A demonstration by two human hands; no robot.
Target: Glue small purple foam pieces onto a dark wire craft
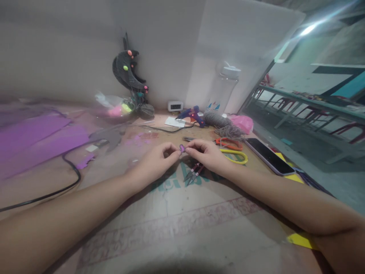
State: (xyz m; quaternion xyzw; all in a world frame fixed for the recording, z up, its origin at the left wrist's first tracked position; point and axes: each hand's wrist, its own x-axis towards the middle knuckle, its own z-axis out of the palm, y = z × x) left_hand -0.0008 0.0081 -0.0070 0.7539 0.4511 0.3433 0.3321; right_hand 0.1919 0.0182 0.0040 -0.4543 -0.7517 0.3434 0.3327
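Observation:
My left hand and my right hand meet above the middle of the table. Both pinch a small purple piece between their fingertips. A pair of thread snips lies on the table just below my right hand, partly under its fingers. What the purple piece is made of is too small to tell.
Orange scissors and yellow scissors lie right of my hands, then a phone. Behind are grey yarn, a blue glue gun, a small clock, a clear bottle and a black crescent ornament. Purple sheets and a black cable lie left.

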